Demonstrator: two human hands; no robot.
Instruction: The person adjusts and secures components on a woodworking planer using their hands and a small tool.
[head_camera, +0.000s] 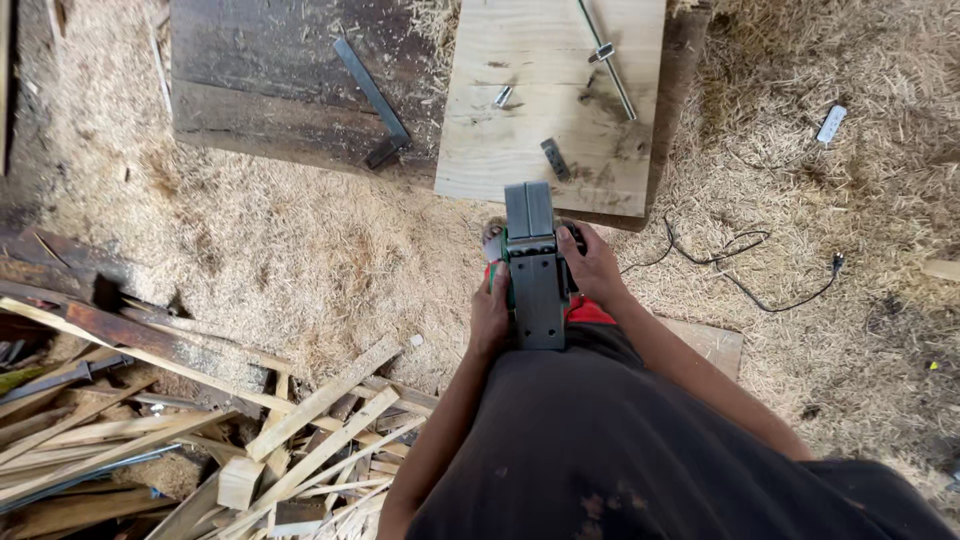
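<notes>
The person stands over a floor (330, 250) thick with wood shavings and holds an electric planer (537, 270) turned upside down against their body, its flat grey base facing up. The base is a long rectangle in two sections, the farther one shorter and slightly raised, with small screw holes showing in the nearer one; green and red parts of the housing peek out along its left edge and beneath it. The left hand (490, 315) wraps the left side of the tool, its grip closed around the body with the fingers hidden underneath. The right hand (592, 265) clasps the right side near the middle, fingers curled tight against the housing. No label or sign can be made out on the tool from here. Just beyond the planer lies a pale board (550, 110) serving as a worktop, and on it rest a long metal rod (606, 55), a small shiny metal piece (503, 96) and a short dark metal strip (555, 158). Left of it a darker plank (260, 80) carries a long dark metal bar (372, 100). A black cable (740, 265) loops over the shavings to the right, and farther off lies a small white rectangular object (831, 123). A heap of wood offcuts (200, 440) fills the lower left.
</notes>
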